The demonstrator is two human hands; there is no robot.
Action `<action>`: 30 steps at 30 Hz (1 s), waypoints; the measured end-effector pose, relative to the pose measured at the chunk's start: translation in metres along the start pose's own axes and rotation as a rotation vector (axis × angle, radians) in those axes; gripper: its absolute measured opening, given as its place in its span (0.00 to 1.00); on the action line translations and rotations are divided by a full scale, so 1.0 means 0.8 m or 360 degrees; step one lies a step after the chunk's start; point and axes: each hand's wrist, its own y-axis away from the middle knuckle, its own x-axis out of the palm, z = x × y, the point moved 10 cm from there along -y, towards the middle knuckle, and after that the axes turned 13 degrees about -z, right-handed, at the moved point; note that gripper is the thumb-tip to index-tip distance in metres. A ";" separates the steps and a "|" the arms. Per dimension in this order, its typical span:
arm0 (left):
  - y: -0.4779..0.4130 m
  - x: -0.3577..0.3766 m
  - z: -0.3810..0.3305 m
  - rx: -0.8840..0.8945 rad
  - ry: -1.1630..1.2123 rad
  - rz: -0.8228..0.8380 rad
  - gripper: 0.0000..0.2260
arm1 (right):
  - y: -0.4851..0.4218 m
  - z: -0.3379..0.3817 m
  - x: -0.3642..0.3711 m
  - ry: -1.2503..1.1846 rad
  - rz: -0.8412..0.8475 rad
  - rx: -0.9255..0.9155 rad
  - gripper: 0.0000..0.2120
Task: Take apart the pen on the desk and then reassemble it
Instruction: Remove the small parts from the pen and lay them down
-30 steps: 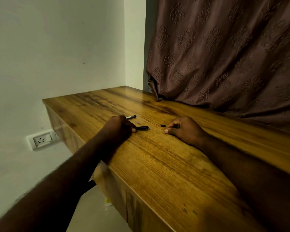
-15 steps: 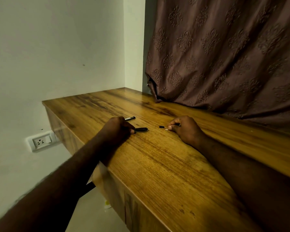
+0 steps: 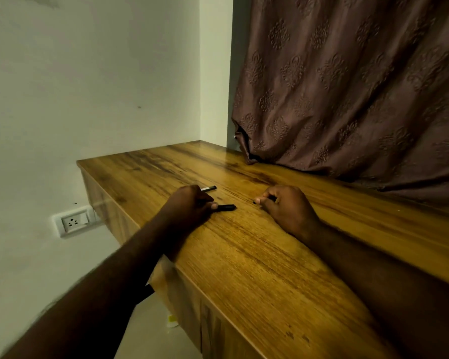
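The pen lies in parts on the wooden desk (image 3: 244, 255). My left hand (image 3: 189, 207) rests on the desk with its fingers curled, and its fingertips pinch one end of a short black pen barrel (image 3: 226, 207) that lies flat and points right. Just behind that hand a thin silver-and-black refill (image 3: 210, 188) sticks out to the right. My right hand (image 3: 287, 206) sits about a hand's width to the right with its fingers curled in. Its fingertips close on a small dark pen piece (image 3: 255, 202), which is mostly hidden.
A brown patterned curtain (image 3: 347, 99) hangs down onto the back of the desk. A white wall with a power socket (image 3: 74, 222) stands to the left. The desk's front-left edge drops off just under my left wrist.
My right hand's fingers have drawn in over the small dark piece, which now shows less. My left hand and the black barrel have stayed in place. The view has tilted slightly.
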 end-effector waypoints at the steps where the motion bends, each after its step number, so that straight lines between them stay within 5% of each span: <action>1: -0.001 -0.009 0.005 -0.0078 0.0069 -0.0115 0.10 | 0.003 0.012 0.001 -0.0051 -0.0027 -0.0026 0.10; 5: 0.008 -0.059 0.071 -0.0661 0.0327 -0.0723 0.09 | 0.012 0.062 0.030 -0.0089 0.0042 -0.0172 0.13; 8: 0.015 -0.055 0.119 -0.1038 0.0394 -0.0684 0.10 | 0.020 0.077 0.051 -0.0034 0.0196 -0.0251 0.06; 19: -0.024 0.006 0.100 -0.0775 0.0093 0.0067 0.15 | 0.009 0.059 0.050 -0.0147 0.0128 -0.0153 0.08; 30: -0.032 0.014 0.088 -0.0659 -0.0093 0.0037 0.10 | 0.008 0.057 0.050 -0.0107 0.0106 -0.0113 0.09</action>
